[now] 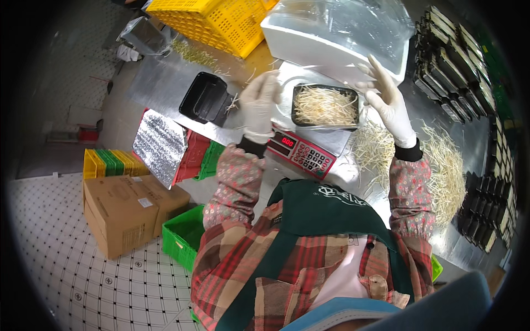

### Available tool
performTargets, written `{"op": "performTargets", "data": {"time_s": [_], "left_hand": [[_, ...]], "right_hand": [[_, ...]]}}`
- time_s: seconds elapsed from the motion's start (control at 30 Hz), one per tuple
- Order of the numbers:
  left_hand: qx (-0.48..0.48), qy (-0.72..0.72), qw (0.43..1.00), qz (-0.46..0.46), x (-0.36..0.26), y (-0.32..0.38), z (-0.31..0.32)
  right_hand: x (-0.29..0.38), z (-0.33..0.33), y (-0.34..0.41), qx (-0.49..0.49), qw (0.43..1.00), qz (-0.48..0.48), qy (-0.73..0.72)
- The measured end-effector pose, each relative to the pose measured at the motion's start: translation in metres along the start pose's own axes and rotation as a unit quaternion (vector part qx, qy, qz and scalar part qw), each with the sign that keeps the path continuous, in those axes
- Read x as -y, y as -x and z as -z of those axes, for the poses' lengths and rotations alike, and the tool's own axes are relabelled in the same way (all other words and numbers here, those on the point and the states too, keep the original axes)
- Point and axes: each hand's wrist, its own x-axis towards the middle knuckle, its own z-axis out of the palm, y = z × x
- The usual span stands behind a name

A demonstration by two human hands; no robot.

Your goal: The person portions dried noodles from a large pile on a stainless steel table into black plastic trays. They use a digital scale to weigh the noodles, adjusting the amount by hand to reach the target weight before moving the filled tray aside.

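A black plastic tray of bean sprouts (325, 105) sits on the platform of a red-framed digital scale (302, 151). What looks like thin clear film spans the tray between my hands; its edges are hard to make out. Left of the tray, my left hand (261, 101), in a white glove, is raised with its fingers close together; whether it grips the film cannot be told. My right hand (387, 99), also gloved, hovers at the tray's right with fingers spread. Loose bean sprouts (445, 178) lie in heaps on the metal table, beneath and beside my right forearm.
An empty black tray (203, 97) lies at left. Behind stand a yellow crate (215, 25) and a white foam box (314, 45) with clear plastic over it. Stacked filled trays (453, 66) line the right. Cardboard boxes (124, 215) and a green crate (180, 244) stand lower left.
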Motion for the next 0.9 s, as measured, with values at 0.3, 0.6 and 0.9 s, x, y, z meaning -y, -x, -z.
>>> {"op": "performTargets", "data": {"time_s": [0.3,0.6,0.9], "left_hand": [[-0.068,0.161,0.979,0.104,0.054,-0.024,-0.003],[-0.022,0.107,0.991,0.082,0.049,-0.012,0.005],[0.09,-0.303,0.946,-0.07,0.071,-0.02,-0.027]], "right_hand": [[-0.105,-0.055,0.037,-0.043,0.906,0.031,0.42],[-0.071,-0.001,0.022,-0.142,0.979,-0.079,-0.122],[-0.098,-0.002,0.008,-0.122,0.972,-0.032,0.199]]}}
